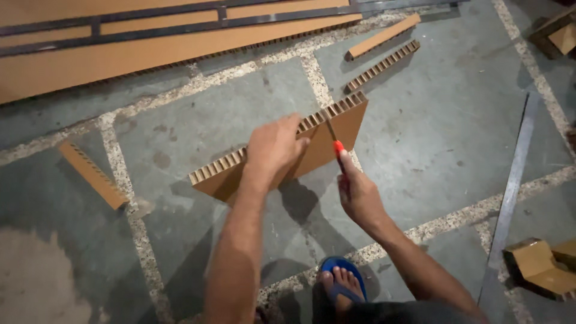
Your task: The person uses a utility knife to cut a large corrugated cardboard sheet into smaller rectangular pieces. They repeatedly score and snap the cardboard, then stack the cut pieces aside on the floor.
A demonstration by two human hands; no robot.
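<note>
A honeycomb cardboard panel (336,129) is held on edge on the stone floor (432,120) by the left hand (275,146), its grip closed over the top edge. An orange-handled knife (337,147) is clasped in the right hand (358,193) — blade against the panel's upper edge. Offcut strips (381,37) lie well apart.

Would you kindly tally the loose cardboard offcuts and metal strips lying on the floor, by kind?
Honeycomb cardboard offcuts: 3
Folded cardboard pieces: 3
Flat metal strips: 1
Total: 7
</note>
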